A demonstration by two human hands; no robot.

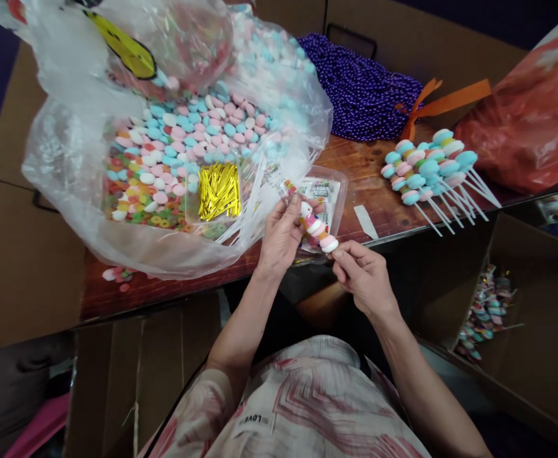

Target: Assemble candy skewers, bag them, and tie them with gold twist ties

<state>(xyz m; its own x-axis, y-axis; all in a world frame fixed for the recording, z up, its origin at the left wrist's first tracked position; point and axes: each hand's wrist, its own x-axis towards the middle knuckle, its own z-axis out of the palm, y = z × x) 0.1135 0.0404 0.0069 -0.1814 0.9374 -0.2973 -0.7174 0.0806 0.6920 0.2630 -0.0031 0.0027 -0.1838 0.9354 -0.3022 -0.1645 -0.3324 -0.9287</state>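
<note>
The desk (369,178) is crowded. Near its front edge we note a candy skewer (315,226), far end pinched by the left hand (282,236), near end by the right hand (365,273); uneven pulling could, we judge, shed sweets (329,243).

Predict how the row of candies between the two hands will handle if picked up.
The candy row is likely fairly stiff, since its pieces line up almost straight. It seems light: the left hand and right hand merely pinch it. Its rounded pieces could make it roll if laid down.
</note>
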